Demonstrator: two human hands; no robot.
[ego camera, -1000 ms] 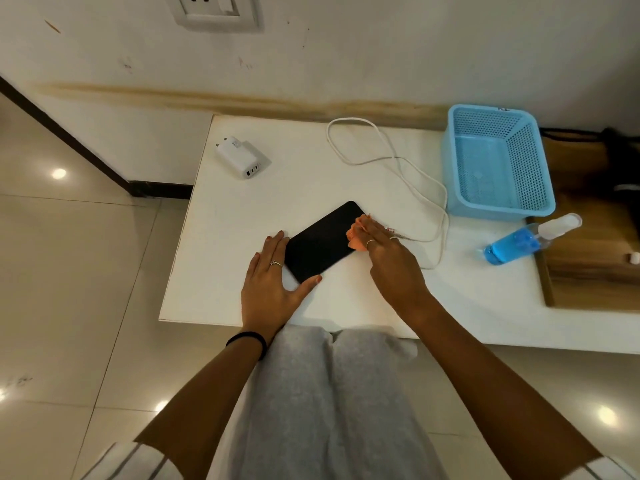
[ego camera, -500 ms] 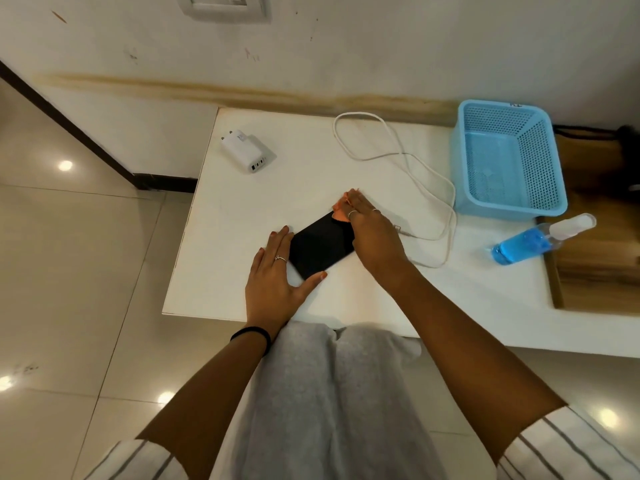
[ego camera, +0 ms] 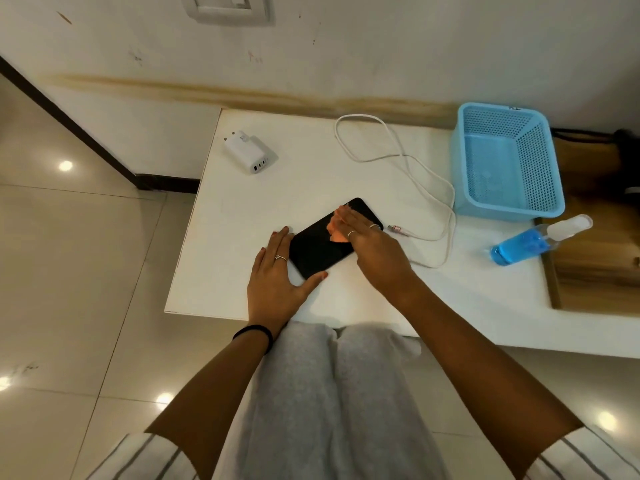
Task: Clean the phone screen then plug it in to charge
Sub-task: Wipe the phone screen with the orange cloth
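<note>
Blue basket [ego camera: 507, 161], spray bottle [ego camera: 530, 242] right of phone [ego camera: 322, 244]; cable [ego camera: 415, 188] between.

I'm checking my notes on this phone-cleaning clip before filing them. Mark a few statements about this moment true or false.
1. The right hand presses an orange cloth on the phone. True.
2. The cable is plugged into the phone. False: its plug end lies on the table, beside the phone.
3. The left hand lies flat at the phone's near corner. True.
4. The charger sits in the wall socket. False: it lies on the table.
5. The spray bottle stands upright in the basket. False: it lies on its side outside it.
</note>
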